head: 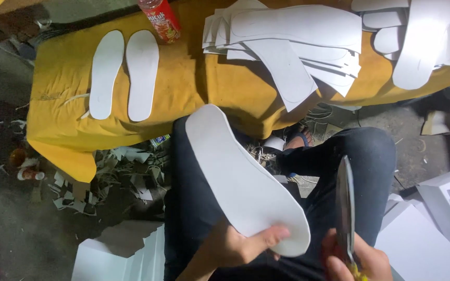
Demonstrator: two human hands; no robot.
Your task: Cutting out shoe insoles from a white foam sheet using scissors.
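Dark trousers (pixel 204 208) cover both legs; a sandal (pixel 299 139) shows below.

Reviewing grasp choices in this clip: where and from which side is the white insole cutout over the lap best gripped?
Probably at its near, rounded end, coming from below on the person's left. The white insole is a thin flat sheet slanting away over the lap, so a thumb-on-top pinch at the edge suits it. The left hand grips just there, leaving the long edges free, while the right hand holds scissors.
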